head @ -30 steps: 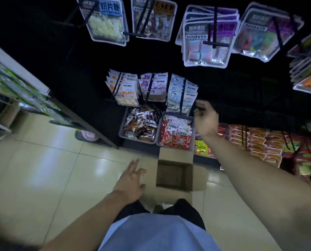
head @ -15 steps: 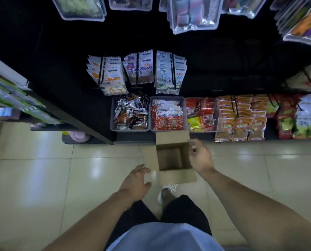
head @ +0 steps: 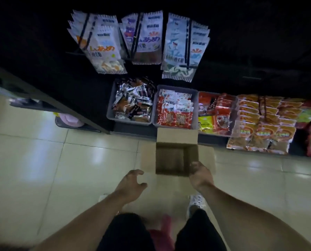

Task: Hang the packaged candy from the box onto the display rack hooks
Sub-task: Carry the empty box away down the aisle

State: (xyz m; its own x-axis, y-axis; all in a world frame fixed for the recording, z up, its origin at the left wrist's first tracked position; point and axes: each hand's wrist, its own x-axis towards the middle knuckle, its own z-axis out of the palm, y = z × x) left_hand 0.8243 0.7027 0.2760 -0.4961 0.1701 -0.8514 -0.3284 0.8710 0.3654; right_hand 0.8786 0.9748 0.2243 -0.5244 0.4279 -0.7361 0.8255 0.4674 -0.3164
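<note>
Sitting on the floor: box (head: 176,156), flaps open, inside dark, no candy visible in it
Right hand (head: 200,175): at the box's near right corner, fingers curled at the rim; whether they grip it cannot be told
Left hand (head: 131,185): just left of the box, fingers spread and loosely curled, holding nothing
Rack hooks (head: 135,38): three rows of white candy bags (head: 181,49) hanging above
Bins (head: 131,104): two grey ones behind the box, full of packets
Floor (head: 42,160): pale glossy tiles

A small snack shop

White candy bags (head: 104,46) hang on black hooks; grey plastic bins (head: 111,113) hold snacks (tiled floor below).
</note>
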